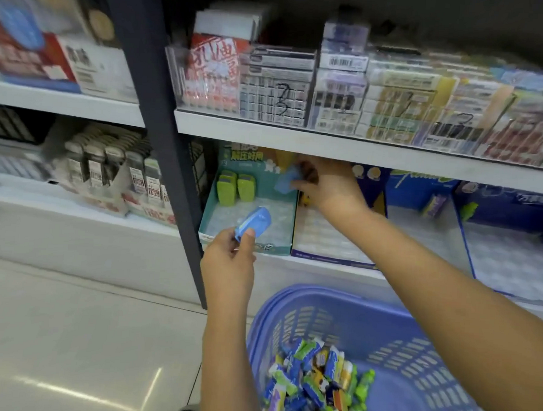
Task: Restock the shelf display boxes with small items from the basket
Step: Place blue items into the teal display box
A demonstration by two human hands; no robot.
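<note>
Mid-frame, my left hand [228, 266] pinches a small blue plastic packet [252, 222] while my right hand [330, 188] grips a second blue packet [285, 181] over the teal cardboard box [277, 249].

Perforated plastic basket [413, 357] (glossy), cardboard display box [245, 246].

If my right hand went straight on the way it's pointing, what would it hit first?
Most likely the upright back card of the teal display box; the right hand, pinching a blue packet, points at it. The green items sit lower left, though depth is unclear.
</note>
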